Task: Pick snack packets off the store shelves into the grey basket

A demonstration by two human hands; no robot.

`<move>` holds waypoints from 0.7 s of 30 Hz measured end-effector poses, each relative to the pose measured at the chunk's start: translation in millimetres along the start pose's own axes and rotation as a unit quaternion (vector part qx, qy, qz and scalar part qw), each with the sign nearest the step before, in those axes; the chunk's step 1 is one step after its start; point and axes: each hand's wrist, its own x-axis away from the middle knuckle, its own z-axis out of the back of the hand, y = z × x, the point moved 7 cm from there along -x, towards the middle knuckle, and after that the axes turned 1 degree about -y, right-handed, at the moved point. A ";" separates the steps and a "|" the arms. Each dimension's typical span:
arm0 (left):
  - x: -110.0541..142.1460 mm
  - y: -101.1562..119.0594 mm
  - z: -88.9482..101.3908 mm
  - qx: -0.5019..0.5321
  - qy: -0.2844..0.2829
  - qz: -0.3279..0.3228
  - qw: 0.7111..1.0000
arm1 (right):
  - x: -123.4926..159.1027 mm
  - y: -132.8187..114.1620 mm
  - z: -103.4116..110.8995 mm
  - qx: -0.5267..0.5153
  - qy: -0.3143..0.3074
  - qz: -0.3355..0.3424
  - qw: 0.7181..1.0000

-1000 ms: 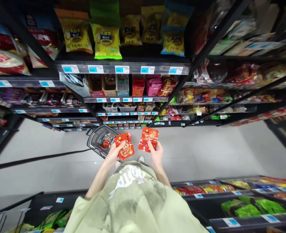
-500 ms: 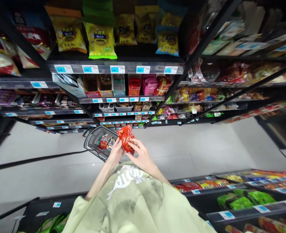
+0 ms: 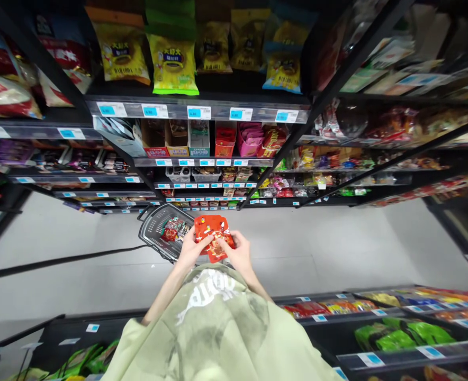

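Both hands hold red snack packets (image 3: pixel 212 235) together in front of my chest, above the grey floor. My left hand (image 3: pixel 190 250) grips the left edge of the packets. My right hand (image 3: pixel 239 253) grips their right side, fingers curled over the front. The packets overlap, so I cannot tell how many there are. Just left of them a black wire shopping basket (image 3: pixel 154 228) stands on the floor with a few red packets (image 3: pixel 173 230) inside.
Dark store shelves (image 3: pixel 202 111) full of snack bags face me, with blue price tags along the edges. A lower shelf (image 3: pixel 377 312) with green and red packets runs behind me on the right. A grey floor aisle (image 3: pixel 337 248) lies between.
One second ago each hand held a separate red packet apart. The hands came together and the packets are now stacked and held by both hands.
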 end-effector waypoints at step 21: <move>-14.7 -16.3 27.9 0.056 0.049 0.027 0.997 | -11.4 40.6 24.7 -0.131 0.113 -0.080 0.982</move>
